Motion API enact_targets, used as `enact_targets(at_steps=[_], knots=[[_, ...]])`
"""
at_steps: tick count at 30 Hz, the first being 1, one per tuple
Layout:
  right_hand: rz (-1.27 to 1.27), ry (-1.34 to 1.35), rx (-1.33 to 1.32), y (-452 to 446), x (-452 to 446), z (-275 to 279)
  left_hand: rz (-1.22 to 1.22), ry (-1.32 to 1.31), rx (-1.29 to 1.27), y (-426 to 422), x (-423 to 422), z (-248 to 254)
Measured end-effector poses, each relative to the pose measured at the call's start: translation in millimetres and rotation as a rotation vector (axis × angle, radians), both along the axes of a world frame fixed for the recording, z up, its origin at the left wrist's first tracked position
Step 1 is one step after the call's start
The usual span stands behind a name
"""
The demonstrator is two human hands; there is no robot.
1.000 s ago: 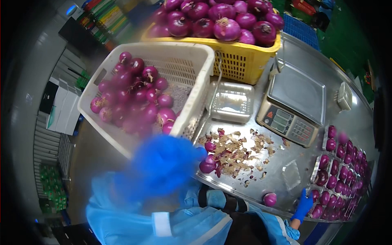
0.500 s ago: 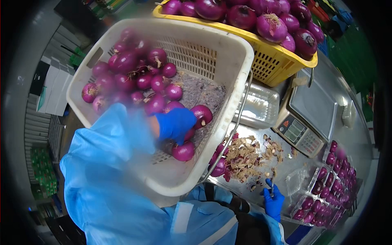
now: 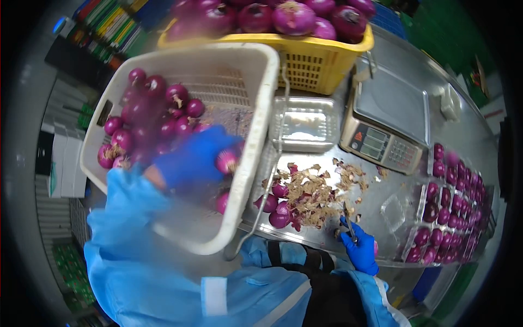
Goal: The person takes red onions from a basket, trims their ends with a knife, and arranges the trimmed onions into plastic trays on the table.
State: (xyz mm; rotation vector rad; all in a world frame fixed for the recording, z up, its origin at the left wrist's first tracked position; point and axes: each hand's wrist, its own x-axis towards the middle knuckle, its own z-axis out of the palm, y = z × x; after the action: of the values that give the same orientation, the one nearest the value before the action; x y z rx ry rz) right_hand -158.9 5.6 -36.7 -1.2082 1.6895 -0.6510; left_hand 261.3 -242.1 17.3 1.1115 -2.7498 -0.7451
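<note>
My left hand (image 3: 200, 155), in a blue glove and blurred, is inside the white crate (image 3: 272, 103). Its fingers are closed round a red onion (image 3: 226, 162) near the crate's right wall. More red onions (image 3: 155, 86) are heaped to the left of that hand. Over the steel table, my gloved right hand (image 3: 360, 253) is closed on a slim metal cutting tool (image 3: 349, 226), whose blade points away from me; whether it is a knife or scissors I cannot make out. Dry skins and root trimmings (image 3: 313, 199) lie beyond it, with several onions (image 3: 279, 215) beside them.
A yellow crate (image 3: 310, 65) full of large onions stands at the back. Right of a clear plastic tray (image 3: 305, 124) is a weighing scale (image 3: 381, 143). Packed onion trays (image 3: 444, 207) line the right side. A metal bar (image 3: 268, 188) runs beside the white crate.
My left hand has lifted an onion towards the crate's right wall. The view has shifted, so the crates and scale sit further left. My right hand still holds the metal tool.
</note>
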Motion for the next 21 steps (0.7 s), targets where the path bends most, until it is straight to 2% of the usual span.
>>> enact_targets(at_steps=[1, 2, 3, 4, 5, 7, 8, 9, 10, 12, 13, 15, 16, 19, 21], knots=[[-0.034, -0.105, -0.026, 0, -1, 2, 0.151, 0.024, -0.015, 7, -22, 56], [0.008, -0.012, 0.003, 0, -4, -1, 0.261, 0.154, 0.052, 15, -39, 91], [0.055, 0.079, 0.029, -2, -6, -8, 0.311, 0.319, -0.03, 23, -50, 107], [0.106, 0.167, 0.056, -5, -8, -12, 0.296, 0.338, -0.119, 31, -57, 122], [0.078, 0.122, 0.054, -7, -10, -11, 0.282, 0.357, -0.206, 41, -64, 134], [0.027, 0.039, 0.055, -13, -18, -8, 0.44, 0.619, 0.071, 70, -79, 143], [0.044, -0.051, -0.031, -16, -20, 2, 0.503, 0.66, 0.153, 91, -99, 158], [0.055, -0.139, -0.119, -21, -20, 21, 0.542, 0.797, 0.256, 109, -113, 158], [0.062, -0.222, -0.206, -24, -21, 37, 0.501, 0.795, 0.308, 118, -117, 155], [0.203, -0.197, -0.37, -21, -22, 59, 0.438, 0.767, 0.459, 140, -129, 139], [0.274, -0.182, -0.448, -20, -22, 68, 0.391, 0.667, 0.521, 150, -134, 129], [0.453, -0.15, -0.464, -18, -24, 87, 0.393, 0.819, 0.934, 168, -163, 115], [0.545, -0.137, -0.473, -17, -25, 90, 0.411, 0.759, 0.952, 174, -173, 107], [0.591, 0.013, -0.545, -9, -26, 83, 0.451, 0.619, 1.027, 188, -194, 90], [0.523, 0.005, -0.601, -3, -33, 69, 0.462, 0.58, 1.109, 190, -200, 90]])
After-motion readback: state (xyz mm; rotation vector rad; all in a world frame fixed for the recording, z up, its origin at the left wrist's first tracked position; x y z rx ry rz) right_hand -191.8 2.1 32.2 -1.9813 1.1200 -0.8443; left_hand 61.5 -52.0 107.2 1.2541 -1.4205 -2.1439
